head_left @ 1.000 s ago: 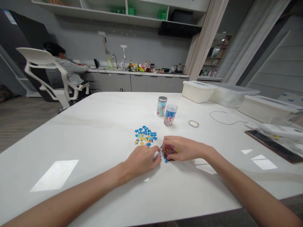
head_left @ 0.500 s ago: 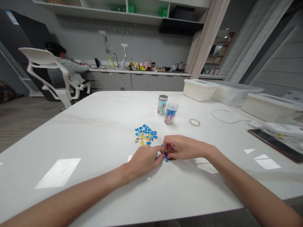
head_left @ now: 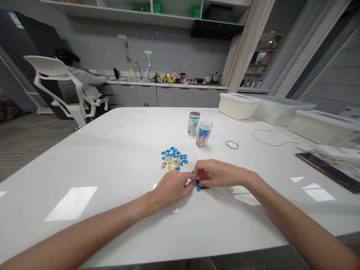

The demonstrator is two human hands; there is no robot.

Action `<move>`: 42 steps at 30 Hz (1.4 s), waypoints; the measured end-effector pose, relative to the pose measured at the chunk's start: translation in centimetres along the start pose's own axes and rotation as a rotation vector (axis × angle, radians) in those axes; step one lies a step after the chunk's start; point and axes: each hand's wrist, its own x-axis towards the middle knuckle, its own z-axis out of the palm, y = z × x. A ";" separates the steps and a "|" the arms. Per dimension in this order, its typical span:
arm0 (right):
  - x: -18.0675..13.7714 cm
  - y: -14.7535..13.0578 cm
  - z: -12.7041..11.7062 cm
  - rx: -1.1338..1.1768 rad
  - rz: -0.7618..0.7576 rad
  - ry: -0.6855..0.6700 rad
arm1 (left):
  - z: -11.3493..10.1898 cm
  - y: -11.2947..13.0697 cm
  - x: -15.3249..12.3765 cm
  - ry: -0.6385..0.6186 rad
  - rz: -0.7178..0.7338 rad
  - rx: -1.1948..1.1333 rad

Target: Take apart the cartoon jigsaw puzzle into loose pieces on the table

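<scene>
My left hand (head_left: 172,186) and my right hand (head_left: 218,173) meet at the middle of the white table (head_left: 112,150). Both pinch at a small joined cluster of red, yellow and blue puzzle pieces (head_left: 200,183) lying on the table between them. The right hand's fingers curl over the cluster and hide most of it. The left hand's fingertips press together at its left edge. Just behind the hands lies a loose heap of blue and yellow puzzle pieces (head_left: 173,158).
Two small printed jars (head_left: 193,123) (head_left: 204,134) stand behind the pieces, one capped, one without its lid. A round lid (head_left: 232,144) lies to their right. White lidded bins (head_left: 239,105), a cable and a dark tablet (head_left: 329,170) are at right. A person sits in a white chair (head_left: 60,86) at far left.
Both hands stayed together on the small cluster, with only slight finger shifts. The view drifted a little, so everything sits slightly higher in the picture.
</scene>
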 end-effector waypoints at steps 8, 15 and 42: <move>0.1 0.2 0.0 0.003 0.045 -0.065 | -0.2 0.1 0.0 0.020 0.014 -0.052; 0.0 -0.3 -0.1 -0.032 0.048 -0.077 | -0.3 0.0 0.0 -0.006 -0.001 -0.120; 0.7 -0.7 0.8 0.315 0.080 0.151 | -1.3 -0.3 0.6 -0.021 -0.185 -0.720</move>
